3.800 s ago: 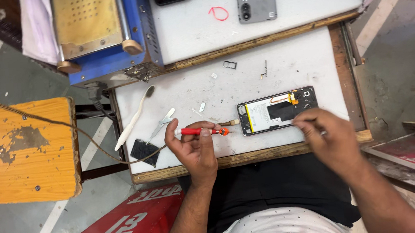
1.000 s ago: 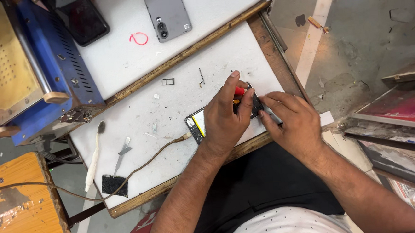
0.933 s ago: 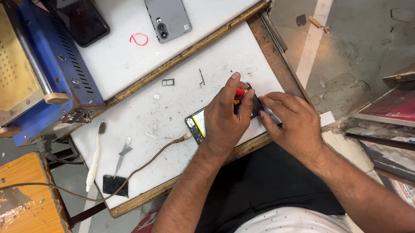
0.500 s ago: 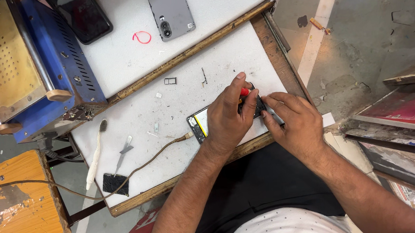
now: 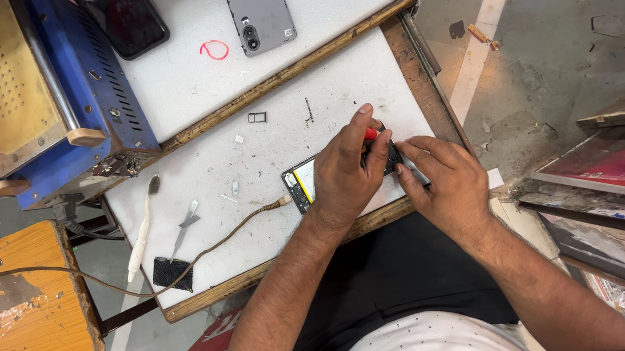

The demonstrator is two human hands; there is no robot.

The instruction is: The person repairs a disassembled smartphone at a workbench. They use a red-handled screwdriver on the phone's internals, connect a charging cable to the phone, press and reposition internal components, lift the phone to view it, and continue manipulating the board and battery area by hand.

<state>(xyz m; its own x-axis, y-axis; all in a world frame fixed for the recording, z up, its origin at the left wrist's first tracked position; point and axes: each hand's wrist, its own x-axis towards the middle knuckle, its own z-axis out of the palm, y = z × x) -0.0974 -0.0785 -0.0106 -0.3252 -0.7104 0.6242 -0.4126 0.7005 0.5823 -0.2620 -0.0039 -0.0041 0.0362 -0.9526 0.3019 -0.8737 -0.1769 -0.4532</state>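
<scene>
Fingers (image 5: 360, 133) of the left hand (image 5: 341, 177) are curled and pressed together, pinching a red-handled tool (image 5: 371, 133) whose tip is hidden under them. The hand lies over the opened phone (image 5: 302, 187), which rests at the near right edge of the white work board (image 5: 204, 182); a yellow and black part of the phone shows at the hand's left. The right hand (image 5: 447, 182) has its fingers close together and bent, fingertips on the phone's right end, just beside the left hand.

A brown cable (image 5: 215, 239) runs to the phone's left end. On the farther white surface lie a grey phone (image 5: 259, 16), back up, a dark phone (image 5: 129, 20) and a small red loop (image 5: 213, 50). A blue and brass-coloured machine (image 5: 40, 91) stands at far left. A white brush (image 5: 142, 226), tweezers (image 5: 184, 227) and a black patch (image 5: 170, 272) lie near the board's left edge. A red sign with white marks (image 5: 207, 348) lies on the floor below.
</scene>
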